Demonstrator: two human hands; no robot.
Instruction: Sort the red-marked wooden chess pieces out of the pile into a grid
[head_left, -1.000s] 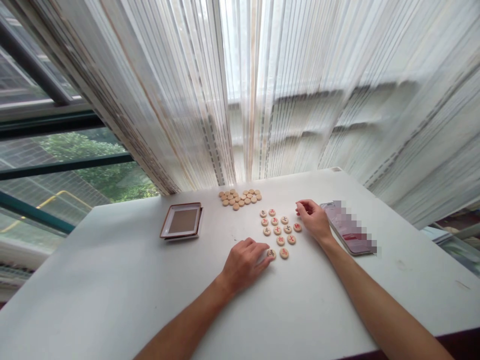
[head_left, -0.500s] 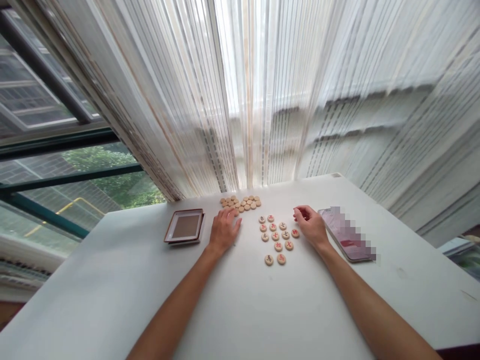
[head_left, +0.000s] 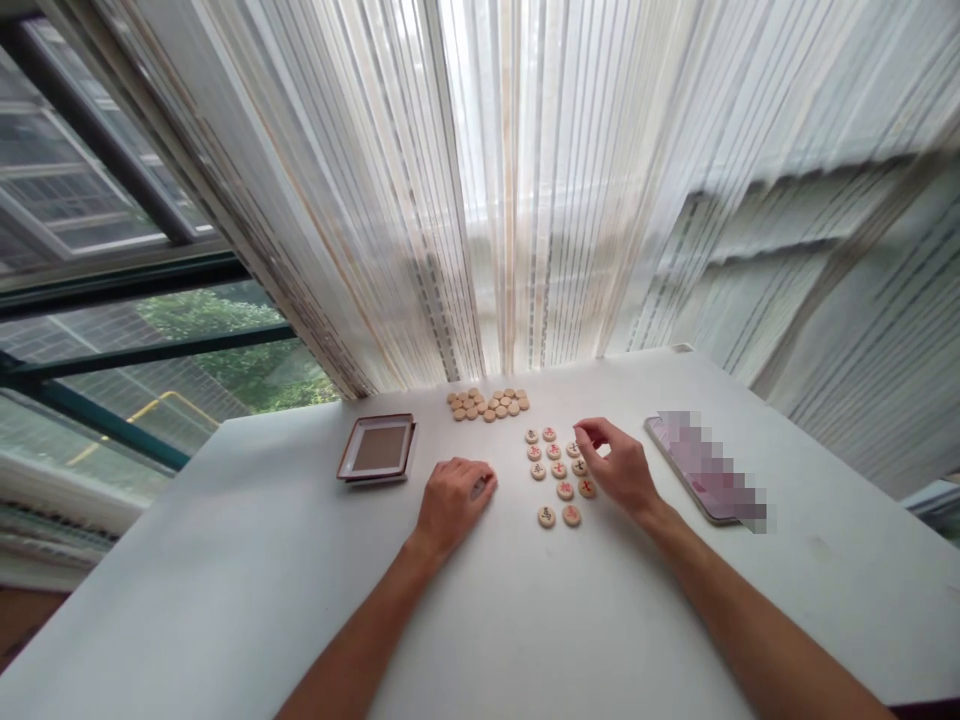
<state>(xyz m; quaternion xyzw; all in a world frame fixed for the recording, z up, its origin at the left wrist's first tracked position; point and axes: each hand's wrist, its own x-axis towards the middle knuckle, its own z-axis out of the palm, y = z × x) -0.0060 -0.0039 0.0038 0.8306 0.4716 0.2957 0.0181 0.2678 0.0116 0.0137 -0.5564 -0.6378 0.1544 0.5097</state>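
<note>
Two bare hands rest on a white surface point(head_left: 225, 560), with a striped sheer curtain point(head_left: 525, 200) hanging along its far edge. Between the hands lies a cluster of small round wooden discs point(head_left: 559, 470), face up and marked in red or black, set in short rows that run from far to near. The right hand point(head_left: 619, 468) hovers at the cluster's right side, its grip narrowed to a pinch. Thumb and forefinger nearly meet over the far right discs, and whether a disc sits between them cannot be told. The left hand point(head_left: 452, 497) lies knuckles up just left of the cluster, fingers curled under in a loose, almost closed grip. Something pale shows beneath its fingertips, too hidden to name. The right hand is the nearer to the discs, touching or all but touching them. A pile of blank discs point(head_left: 489, 404) sits near the curtain, a shallow square tray point(head_left: 377, 449) lies left of the left hand, and a phone point(head_left: 705, 470) lies right of the right hand.
</note>
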